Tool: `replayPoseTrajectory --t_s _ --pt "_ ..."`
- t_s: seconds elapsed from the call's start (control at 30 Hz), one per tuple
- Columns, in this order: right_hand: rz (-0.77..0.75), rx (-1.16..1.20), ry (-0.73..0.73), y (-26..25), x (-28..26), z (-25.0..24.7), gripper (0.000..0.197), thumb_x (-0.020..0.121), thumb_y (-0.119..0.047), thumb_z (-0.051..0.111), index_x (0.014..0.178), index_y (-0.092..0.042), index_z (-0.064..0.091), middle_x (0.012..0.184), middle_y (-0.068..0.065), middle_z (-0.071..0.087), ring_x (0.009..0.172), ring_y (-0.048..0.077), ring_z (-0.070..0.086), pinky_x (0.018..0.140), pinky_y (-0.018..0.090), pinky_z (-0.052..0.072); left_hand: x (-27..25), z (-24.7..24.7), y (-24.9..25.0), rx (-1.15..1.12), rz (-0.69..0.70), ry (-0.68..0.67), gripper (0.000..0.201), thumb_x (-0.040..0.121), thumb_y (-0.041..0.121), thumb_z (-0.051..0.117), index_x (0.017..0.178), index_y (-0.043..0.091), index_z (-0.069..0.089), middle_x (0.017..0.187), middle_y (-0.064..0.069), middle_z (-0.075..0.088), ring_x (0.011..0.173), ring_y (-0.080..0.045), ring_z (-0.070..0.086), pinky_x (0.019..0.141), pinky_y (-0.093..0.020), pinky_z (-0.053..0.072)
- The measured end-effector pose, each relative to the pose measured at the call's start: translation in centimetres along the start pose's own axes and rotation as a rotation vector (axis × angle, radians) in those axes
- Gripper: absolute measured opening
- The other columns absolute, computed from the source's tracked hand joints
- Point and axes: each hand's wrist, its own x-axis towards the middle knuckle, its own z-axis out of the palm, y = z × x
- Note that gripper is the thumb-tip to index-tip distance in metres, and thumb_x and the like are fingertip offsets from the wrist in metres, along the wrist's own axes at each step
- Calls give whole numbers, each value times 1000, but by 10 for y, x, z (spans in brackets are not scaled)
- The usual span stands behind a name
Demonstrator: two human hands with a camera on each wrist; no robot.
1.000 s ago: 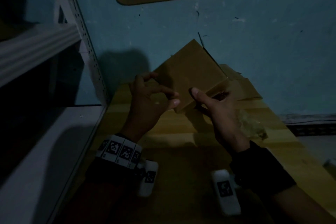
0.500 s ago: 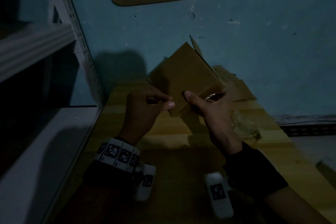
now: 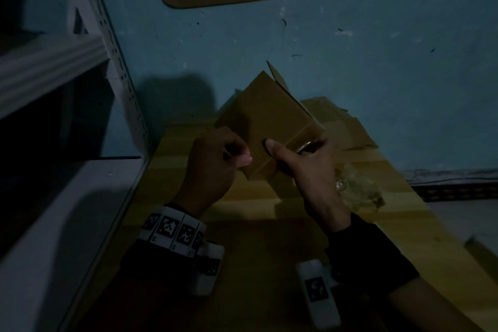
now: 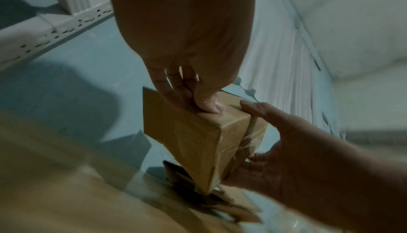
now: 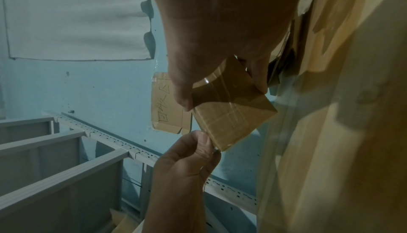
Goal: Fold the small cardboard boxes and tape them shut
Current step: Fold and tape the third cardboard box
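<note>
The right hand [image 5: 220,33] fills the top of the frame, its thumb and fingers gripping a small brown cardboard box [image 5: 231,115] whose faces carry strips of glossy clear tape. From below, the left hand [image 5: 187,163] pinches the box's lower corner. Behind them, a flat brown cardboard sheet with pen markings [image 5: 164,104] hangs on the pale blue wall [image 5: 88,87], above a white slotted metal shelf rack [image 5: 66,158].

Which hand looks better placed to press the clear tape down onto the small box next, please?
Probably the left hand: it pinches only at the box's near corner, while the right hand grips and supports it.
</note>
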Motion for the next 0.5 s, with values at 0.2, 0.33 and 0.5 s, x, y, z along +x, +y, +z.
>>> replayPoseTrajectory --t_s 0.2,0.33,0.5 --pt "24 -17 -25 0 1 -1 100 49 -57 95 128 -21 47 121 -5 66 107 14 69 88 42 60 3 1 -5 99 86 -70 31 76 8 78 73 28 54 80 14 56 77 -3 53 66 -25 44" --pt "14 -44 -25 -8 0 -6 90 63 -47 91 132 -25 39 119 -10 60 106 10 64 89 36 59 1 -3 -10 -23 10 -130 21 76 16 81 82 22 62 84 12 60 80 0 58 66 -14 44" --pt "-65 -122 -10 -17 2 -13 80 71 -46 86 131 -24 38 115 -15 55 97 1 61 68 18 54 6 -10 -7 -121 -94 -8 54 74 27 84 118 26 52 120 8 52 103 10 50 80 -8 45"
